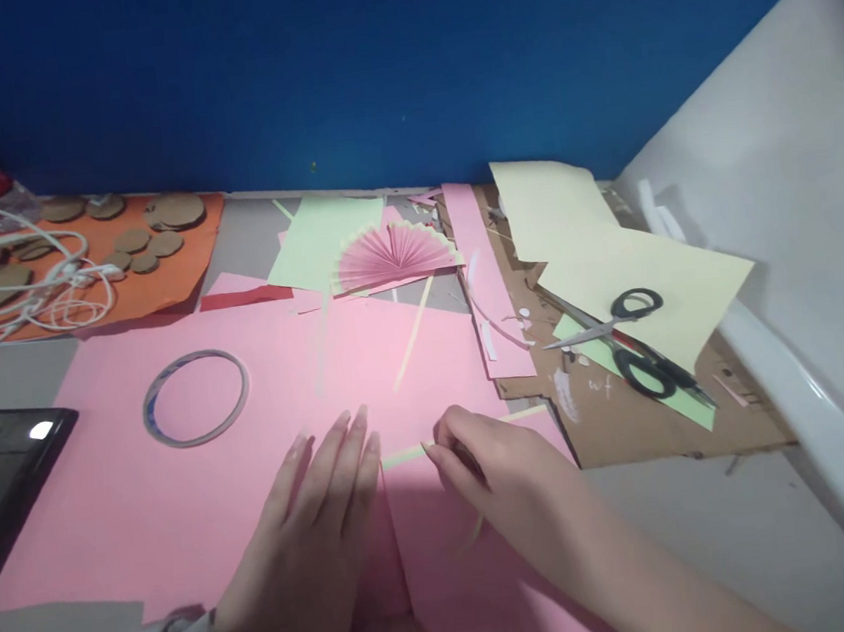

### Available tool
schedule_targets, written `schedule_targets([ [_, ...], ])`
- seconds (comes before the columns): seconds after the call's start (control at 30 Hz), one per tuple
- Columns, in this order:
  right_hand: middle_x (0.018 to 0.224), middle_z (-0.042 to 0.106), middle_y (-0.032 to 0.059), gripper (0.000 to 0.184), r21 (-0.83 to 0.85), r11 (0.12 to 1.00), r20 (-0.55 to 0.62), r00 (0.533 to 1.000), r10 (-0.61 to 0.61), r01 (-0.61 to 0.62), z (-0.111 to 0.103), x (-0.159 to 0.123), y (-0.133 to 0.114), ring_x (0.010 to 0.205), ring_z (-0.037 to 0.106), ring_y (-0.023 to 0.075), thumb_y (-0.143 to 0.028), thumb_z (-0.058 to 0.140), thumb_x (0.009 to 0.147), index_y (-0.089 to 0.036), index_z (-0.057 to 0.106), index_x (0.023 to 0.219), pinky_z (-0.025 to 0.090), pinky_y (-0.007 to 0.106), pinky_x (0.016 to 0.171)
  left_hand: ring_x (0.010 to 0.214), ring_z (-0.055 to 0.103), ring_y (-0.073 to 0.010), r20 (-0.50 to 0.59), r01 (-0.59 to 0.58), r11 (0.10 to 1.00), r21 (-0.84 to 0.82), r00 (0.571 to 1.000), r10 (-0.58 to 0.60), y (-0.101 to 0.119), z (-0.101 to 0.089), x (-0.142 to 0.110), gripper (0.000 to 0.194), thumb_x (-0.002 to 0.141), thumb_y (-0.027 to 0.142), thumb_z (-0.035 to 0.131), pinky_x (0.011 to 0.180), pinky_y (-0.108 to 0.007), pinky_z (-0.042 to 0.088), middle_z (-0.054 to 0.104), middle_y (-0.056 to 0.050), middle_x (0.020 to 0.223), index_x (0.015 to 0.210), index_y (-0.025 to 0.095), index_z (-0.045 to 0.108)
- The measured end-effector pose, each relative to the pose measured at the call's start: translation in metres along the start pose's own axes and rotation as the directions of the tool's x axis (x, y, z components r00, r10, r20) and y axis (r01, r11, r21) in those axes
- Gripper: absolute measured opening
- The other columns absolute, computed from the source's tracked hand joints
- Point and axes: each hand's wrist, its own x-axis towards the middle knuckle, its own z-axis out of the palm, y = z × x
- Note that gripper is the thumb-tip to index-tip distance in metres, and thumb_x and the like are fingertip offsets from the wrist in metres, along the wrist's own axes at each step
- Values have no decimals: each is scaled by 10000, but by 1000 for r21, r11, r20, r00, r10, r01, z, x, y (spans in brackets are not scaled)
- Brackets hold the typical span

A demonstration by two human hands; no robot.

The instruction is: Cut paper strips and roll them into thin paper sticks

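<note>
My left hand (pixel 320 498) lies flat on pink paper (pixel 106 470), fingers stretched out and a little apart. Just right of its fingertips, a narrow pale yellow-green paper strip (pixel 404 455) runs along the top edge of a smaller pink sheet (pixel 449 575). My right hand (pixel 473 446) is closed, thumb and forefinger pinched on that strip; the palm hides part of it. Beyond the hands stands a pleated pink paper fan (pixel 397 256) with a pale edge. A loose thin yellow strip (pixel 414 332) lies between the fan and my hands.
A ring of tape (pixel 241 390) lies at left, near a black phone (pixel 17 479). At right, scissors (pixel 640 343) and cream paper (pixel 613 266) rest on cardboard (pixel 608 437). White earphone cables (pixel 64 283) and cardboard discs (pixel 175 211) lie on orange paper (pixel 196 249). A blue wall (pixel 396 67) rises behind.
</note>
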Motion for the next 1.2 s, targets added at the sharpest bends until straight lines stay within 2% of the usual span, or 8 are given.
schedule_targets([
  [0.07,628,480,-53,161,1,1000,1,1000,1,-1,-1,0,-1,553,442,123,-221,415,901,-220,382,743,228,252,512,1327,197,-370,-23,-38,999,-35,999,37,2,-1,3,976,712,751,310,1069,-539,78,259,-212,1445,1378,39,289],
  [0.17,627,484,-53,167,6,1000,-2,1000,8,-8,-2,0,-2,546,446,122,-216,410,900,-221,384,735,217,253,501,1341,151,-367,-32,12,997,-70,999,-14,5,-3,6,951,710,766,303,1053,-582,53,221,-176,1469,1407,122,241],
  [0.33,631,500,-47,153,0,1000,-6,1000,9,-9,-2,0,-2,542,455,122,-211,407,898,-217,406,745,214,258,500,1352,118,-338,45,-29,994,-110,998,34,4,-5,7,859,720,748,339,1071,-550,21,235,-121,1476,1373,190,341],
  [0.67,638,514,-37,154,-8,1000,-3,1000,-3,3,-4,0,-4,557,454,125,-198,403,896,-210,418,742,204,264,501,1363,93,-315,54,-26,999,-46,998,28,2,-5,4,832,782,686,323,1084,-527,-13,202,-138,1482,1379,108,318],
  [0.87,620,498,-43,161,-6,1000,-15,1000,0,0,-3,-1,-3,541,436,121,-215,390,907,-212,422,750,190,266,496,1357,136,-316,19,49,999,6,999,-49,5,-3,1,827,819,630,322,1102,-504,-24,243,-191,1454,1359,5,322],
  [1.0,623,501,-42,154,-7,1000,-22,1000,-4,4,-3,-1,-2,547,442,121,-211,399,901,-211,425,748,194,264,500,1349,157,-331,5,107,994,6,994,-107,7,-4,0,869,803,670,299,1092,-526,-17,268,-212,1439,1346,-7,344],
  [1.13,623,506,-41,151,-5,1000,-20,1000,-11,11,-2,-1,-2,542,445,119,-200,410,893,-209,423,743,205,260,498,1365,115,-271,12,-77,997,-17,997,77,4,-5,3,831,802,680,261,1101,-477,-55,279,-130,1455,1369,77,334],
  [1.2,617,501,-44,157,2,1000,-27,1000,-7,7,-2,0,-2,539,442,117,-205,409,893,-209,416,737,214,255,498,1362,128,-257,38,-132,991,-34,990,133,2,-4,4,822,803,673,266,1108,-449,-35,280,-121,1457,1370,82,334],
])
